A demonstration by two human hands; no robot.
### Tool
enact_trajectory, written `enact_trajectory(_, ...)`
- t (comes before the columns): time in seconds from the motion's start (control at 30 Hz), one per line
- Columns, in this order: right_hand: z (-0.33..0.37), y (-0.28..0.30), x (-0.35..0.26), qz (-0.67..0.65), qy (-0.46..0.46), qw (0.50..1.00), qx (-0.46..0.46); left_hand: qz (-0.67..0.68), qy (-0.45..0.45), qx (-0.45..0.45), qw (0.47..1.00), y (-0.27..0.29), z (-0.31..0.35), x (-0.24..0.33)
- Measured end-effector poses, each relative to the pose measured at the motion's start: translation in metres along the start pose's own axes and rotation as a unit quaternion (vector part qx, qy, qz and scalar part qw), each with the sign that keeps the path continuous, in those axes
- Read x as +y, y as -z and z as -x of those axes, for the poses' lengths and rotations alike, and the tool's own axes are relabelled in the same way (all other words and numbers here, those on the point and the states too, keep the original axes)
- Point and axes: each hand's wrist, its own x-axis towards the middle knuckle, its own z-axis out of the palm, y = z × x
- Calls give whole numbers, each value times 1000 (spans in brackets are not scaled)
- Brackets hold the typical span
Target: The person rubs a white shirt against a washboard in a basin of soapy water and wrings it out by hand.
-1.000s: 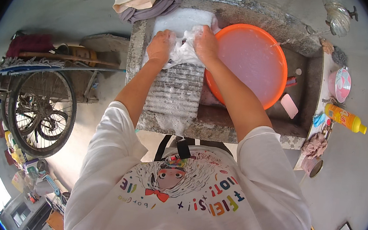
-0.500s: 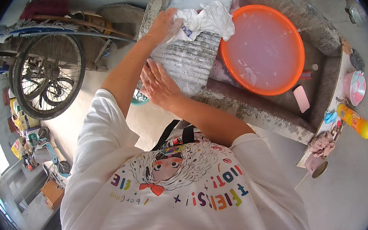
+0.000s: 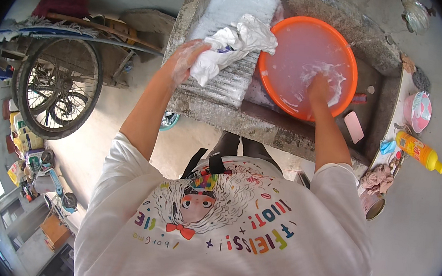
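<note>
My left hand (image 3: 187,58) grips the near-left end of a wet white cloth (image 3: 236,40), which has a small bluish-purple patch. The cloth lies bunched across the ridged concrete washboard (image 3: 232,85) of a stone sink. My right hand (image 3: 320,88) is dipped into cloudy, soapy water in an orange basin (image 3: 353,71). Its fingers are under the surface and hidden, and foam swirls around the wrist.
The basin stands in the concrete sink trough (image 3: 387,91), near a pink bar-shaped object (image 3: 354,126). On the right ledge are a pink tub (image 3: 416,111), a yellow bottle (image 3: 419,152) and a crumpled cloth (image 3: 378,179). A bicycle wheel (image 3: 60,89) stands at left.
My right hand has left the washboard's near edge and gone right into the basin water, stirring up foam. The left hand has drawn its end of the cloth slightly nearer.
</note>
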Motion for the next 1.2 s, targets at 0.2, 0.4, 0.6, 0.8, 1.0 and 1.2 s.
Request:
enact_trajectory(0.2,22,59,-150,-579,-63,672,-457,-90,-87,116,985,40,41,-46)
enact_trajectory(0.4,8,50,-217,-322,410,853,-20,-630,-307,237,673,-60,42,-15)
enact_trajectory(0.6,-13,50,-207,-215,418,876,-112,-734,-170,172,634,-72,19,-26)
enact_trajectory(0.8,-10,80,-182,-390,177,888,-167,-661,-301,292,622,-57,47,17)
enact_trajectory(1.0,30,118,-187,-658,58,705,-258,-421,-393,330,748,-16,45,35)
enact_trajectory(1.2,61,88,-207,-678,-54,611,-405,144,-316,-16,938,-57,88,80)
